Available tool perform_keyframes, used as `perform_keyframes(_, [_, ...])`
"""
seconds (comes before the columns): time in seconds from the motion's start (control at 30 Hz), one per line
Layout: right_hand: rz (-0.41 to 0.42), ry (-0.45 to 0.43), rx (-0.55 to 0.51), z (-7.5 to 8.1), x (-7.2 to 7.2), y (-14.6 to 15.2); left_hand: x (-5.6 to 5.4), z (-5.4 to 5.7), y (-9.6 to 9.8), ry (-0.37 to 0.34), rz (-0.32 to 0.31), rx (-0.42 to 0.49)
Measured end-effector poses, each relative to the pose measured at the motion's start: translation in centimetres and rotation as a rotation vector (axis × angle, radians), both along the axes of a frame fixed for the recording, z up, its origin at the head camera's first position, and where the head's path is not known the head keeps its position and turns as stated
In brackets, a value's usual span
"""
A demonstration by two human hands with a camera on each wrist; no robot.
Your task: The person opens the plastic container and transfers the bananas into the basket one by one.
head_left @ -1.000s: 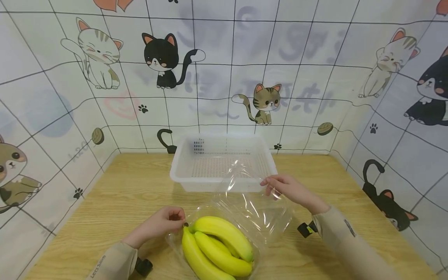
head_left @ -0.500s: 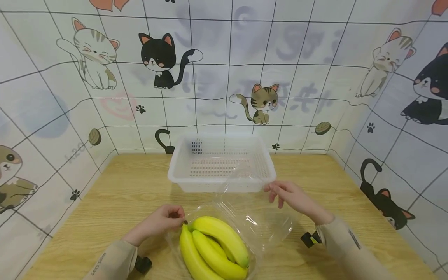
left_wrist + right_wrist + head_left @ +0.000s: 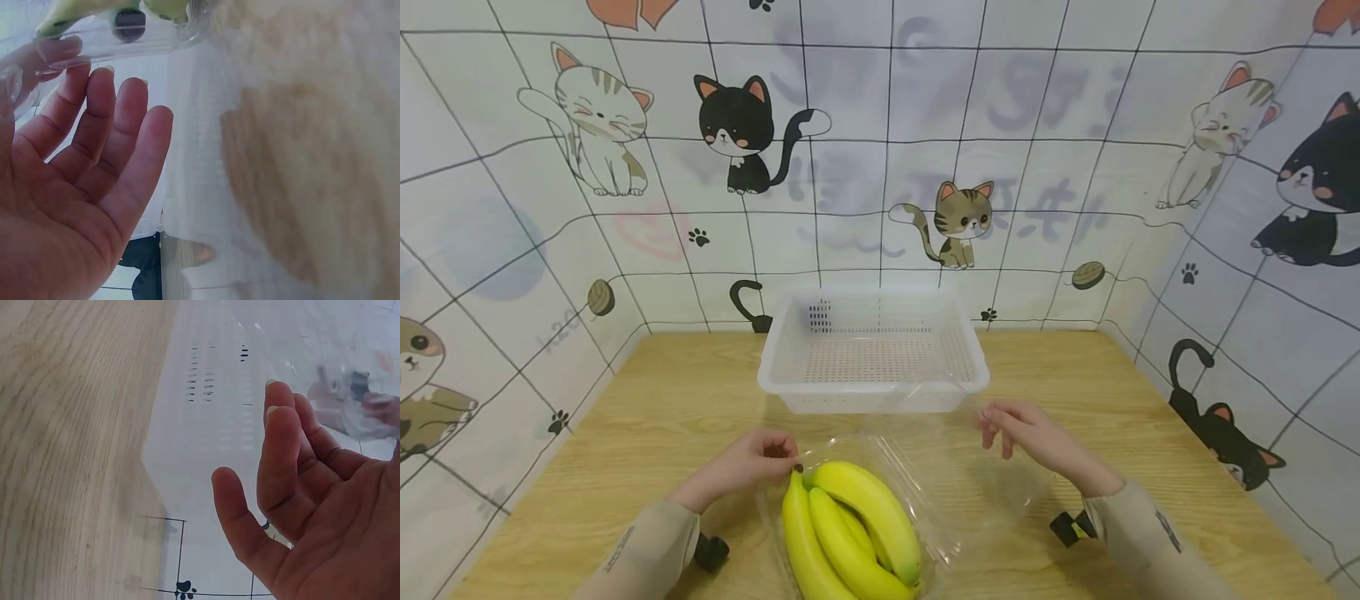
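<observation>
A bunch of yellow bananas (image 3: 868,525) lies in the base of a clear plastic clamshell box (image 3: 771,521) near the front of the table. Beside the banana stems, my left hand (image 3: 745,467) pinches the rim of the base with thumb and forefinger; its other fingers are loosely bent in the left wrist view. My right hand (image 3: 1026,433) pinches the outer edge of the raised transparent lid (image 3: 917,467), which leans away to the right from its hinge. The lid's outline is hard to make out. In the right wrist view, the other fingers are apart and half bent.
A white perforated plastic basket (image 3: 872,389) stands behind the box at the back of the wooden table (image 3: 685,392). The raised lid overlaps its front in the head view. A cat-patterned cloth (image 3: 850,225) hangs round the table's back and sides.
My right hand has moved slightly down and towards me, and the lid's far corner has sunk lower. My left hand still pinches the base's rim. The head view has turned slightly.
</observation>
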State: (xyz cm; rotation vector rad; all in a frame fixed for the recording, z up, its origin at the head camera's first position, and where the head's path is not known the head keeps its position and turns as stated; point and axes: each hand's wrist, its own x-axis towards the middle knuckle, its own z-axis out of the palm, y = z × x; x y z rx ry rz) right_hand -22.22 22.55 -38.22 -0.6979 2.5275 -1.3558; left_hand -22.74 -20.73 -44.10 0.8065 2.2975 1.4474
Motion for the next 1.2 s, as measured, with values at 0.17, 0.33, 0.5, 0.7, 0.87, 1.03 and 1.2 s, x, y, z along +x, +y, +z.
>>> perform_keyframes(0.17, [-0.006,-0.027,0.035,-0.1,0.4,0.3,-0.4,0.1,0.1,-0.017,0.024,-0.020])
perform_keyframes(0.33, [0.056,-0.048,0.030,-0.6,0.7,0.7,-0.7,0.1,0.2,-0.008,0.066,-0.057])
perform_keyframes(0.5, [0.124,-0.042,-0.009,-1.5,0.8,1.1,-1.3,-0.1,0.2,-0.009,0.098,-0.076])
perform_keyframes(0.7, [0.117,-0.065,0.007,-2.2,1.2,1.6,-2.2,-0.2,0.4,-0.006,0.139,-0.099])
perform_keyframes(0.87, [0.122,-0.094,-0.005,-2.8,1.7,1.6,-2.9,-0.1,0.8,0.013,0.164,-0.134])
perform_keyframes(1.03, [0.096,-0.131,0.012,-3.6,2.0,1.5,-3.3,-0.1,1.2,0.011,0.181,-0.153])
perform_keyframes(1.2, [0.103,-0.121,0.033,-4.5,1.8,1.5,-3.7,-0.2,1.3,0.033,0.220,-0.165])
